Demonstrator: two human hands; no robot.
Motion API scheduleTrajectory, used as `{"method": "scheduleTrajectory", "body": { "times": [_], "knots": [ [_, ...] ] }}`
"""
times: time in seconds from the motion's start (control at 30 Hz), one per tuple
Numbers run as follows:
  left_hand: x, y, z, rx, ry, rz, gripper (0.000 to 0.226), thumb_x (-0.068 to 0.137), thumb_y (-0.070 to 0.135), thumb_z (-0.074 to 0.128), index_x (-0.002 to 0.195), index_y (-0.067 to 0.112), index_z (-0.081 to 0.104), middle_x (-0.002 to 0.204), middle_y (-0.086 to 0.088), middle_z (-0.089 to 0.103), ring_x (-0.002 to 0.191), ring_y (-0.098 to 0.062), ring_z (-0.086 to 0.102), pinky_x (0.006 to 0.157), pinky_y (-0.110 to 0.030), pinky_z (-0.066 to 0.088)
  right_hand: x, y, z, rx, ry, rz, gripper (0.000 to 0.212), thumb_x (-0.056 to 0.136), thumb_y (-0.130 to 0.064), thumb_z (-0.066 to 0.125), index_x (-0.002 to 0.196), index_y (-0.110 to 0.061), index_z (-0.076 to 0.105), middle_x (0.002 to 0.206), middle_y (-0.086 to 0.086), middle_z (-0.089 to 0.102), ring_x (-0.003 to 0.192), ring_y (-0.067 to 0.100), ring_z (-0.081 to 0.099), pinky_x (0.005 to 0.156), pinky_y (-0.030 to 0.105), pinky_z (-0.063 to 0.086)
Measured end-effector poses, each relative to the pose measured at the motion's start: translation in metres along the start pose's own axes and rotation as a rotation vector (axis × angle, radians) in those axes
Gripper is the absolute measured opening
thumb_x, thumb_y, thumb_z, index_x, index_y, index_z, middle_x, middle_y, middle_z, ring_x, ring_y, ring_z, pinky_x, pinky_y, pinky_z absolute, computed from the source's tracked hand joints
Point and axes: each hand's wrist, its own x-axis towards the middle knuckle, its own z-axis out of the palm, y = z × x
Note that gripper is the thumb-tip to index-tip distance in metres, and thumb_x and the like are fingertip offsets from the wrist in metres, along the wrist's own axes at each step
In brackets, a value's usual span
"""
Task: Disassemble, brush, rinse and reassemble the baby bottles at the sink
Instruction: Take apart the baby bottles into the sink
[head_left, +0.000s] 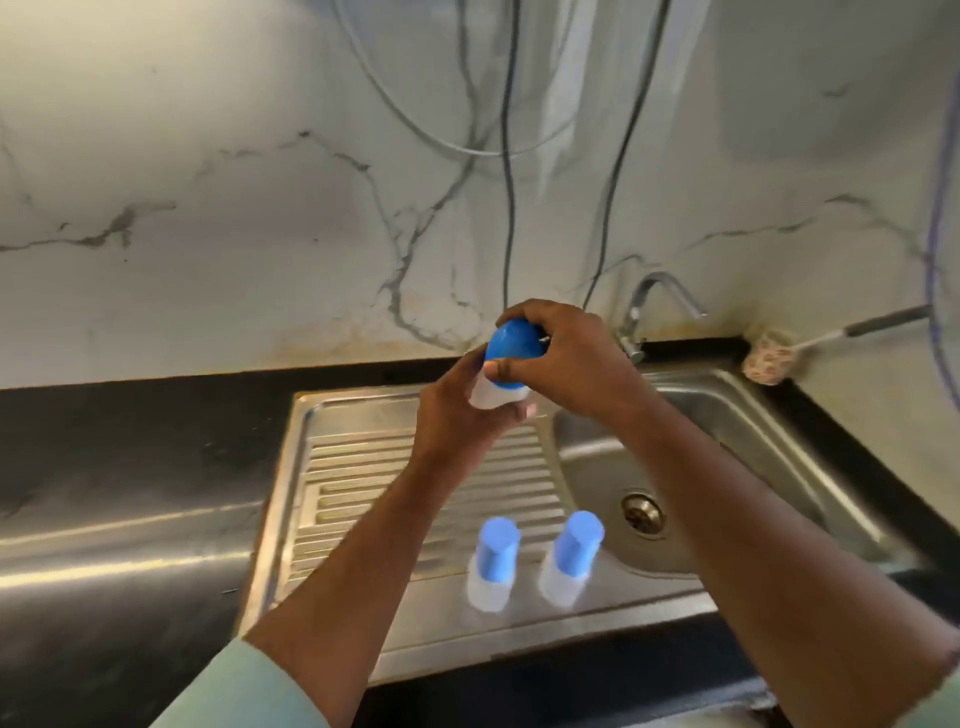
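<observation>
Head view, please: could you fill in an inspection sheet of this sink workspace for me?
Surface: steel drainboard left of the basin, set in a dark counter.
Job's things: held bottle with blue cap; two capped bottles upright on the drainboard.
Clutter: brush lying at the back right corner.
Hands: left hand grips the bottle body; right hand grips its cap.
Cables: dark cables hanging down the wall.
Surroundings: marble-patterned wall, tap; no water seen running.
</observation>
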Motion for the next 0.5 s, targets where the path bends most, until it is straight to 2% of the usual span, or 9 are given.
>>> {"method": "scheduleTrajectory", "body": {
  "times": [0.07, 0.13, 0.2, 0.37, 0.43, 0.5],
  "knots": [
    [-0.008, 0.016, 0.039, 0.032, -0.038, 0.0, 0.058, 0.063, 0.032, 0.085, 0.118, 0.033, 0.067, 0.09, 0.013, 0.072, 0.084, -0.003, 0.065, 0.076, -0.028, 0.052, -0.018, 0.026, -0.033, 0.008, 0.012, 0.02, 0.043, 0.073, -0.036, 0.082, 0.111, -0.023, 0.066, 0.101, -0.008, 0.064, 0.093, 0.008, 0.059, 0.072, 0.01, 0.045],
    [-0.015, 0.027, 0.074, 0.039, -0.058, -0.004, 0.057, 0.066, 0.026, 0.088, 0.119, 0.032, 0.067, 0.09, 0.015, 0.072, 0.084, 0.001, 0.064, 0.073, -0.018, 0.048, -0.032, 0.052, -0.06, 0.012, 0.019, 0.037, 0.043, 0.073, -0.036, 0.082, 0.11, -0.022, 0.066, 0.1, -0.007, 0.065, 0.092, 0.01, 0.06, 0.079, 0.02, 0.05],
    [-0.022, 0.036, 0.108, 0.036, -0.061, -0.019, 0.059, 0.067, 0.023, 0.089, 0.121, 0.03, 0.068, 0.089, 0.015, 0.072, 0.082, 0.005, 0.064, 0.07, -0.011, 0.046, -0.044, 0.078, -0.083, 0.013, 0.022, 0.054, 0.042, 0.073, -0.035, 0.082, 0.109, -0.021, 0.066, 0.097, -0.008, 0.064, 0.091, 0.009, 0.059, 0.082, 0.024, 0.051],
    [-0.027, 0.036, 0.174, 0.058, -0.072, -0.111, 0.054, 0.064, 0.038, 0.087, 0.115, 0.034, 0.069, 0.092, 0.014, 0.073, 0.088, -0.005, 0.068, 0.077, -0.027, 0.053, -0.058, 0.138, -0.111, 0.125, 0.042, 0.135, 0.039, 0.077, -0.031, 0.08, 0.111, -0.02, 0.066, 0.1, -0.009, 0.066, 0.092, 0.007, 0.06, 0.082, 0.022, 0.05],
    [-0.022, 0.032, 0.196, 0.001, -0.072, -0.168, 0.048, 0.066, 0.033, 0.089, 0.11, 0.029, 0.07, 0.093, 0.01, 0.074, 0.087, -0.006, 0.069, 0.076, -0.027, 0.055, -0.056, 0.161, -0.118, 0.337, 0.097, 0.202, 0.035, 0.08, -0.027, 0.078, 0.11, -0.017, 0.064, 0.099, -0.005, 0.067, 0.092, 0.011, 0.065, 0.083, 0.029, 0.056],
    [-0.015, 0.023, 0.218, -0.07, -0.081, -0.215, 0.044, 0.069, 0.023, 0.09, 0.109, 0.023, 0.07, 0.095, 0.008, 0.075, 0.085, -0.004, 0.07, 0.074, -0.021, 0.054, -0.05, 0.181, -0.127, 0.675, 0.198, 0.284, 0.032, 0.085, -0.02, 0.074, 0.113, -0.012, 0.061, 0.105, 0.006, 0.066, 0.096, 0.022, 0.069, 0.078, 0.042, 0.06]
  ]
}}
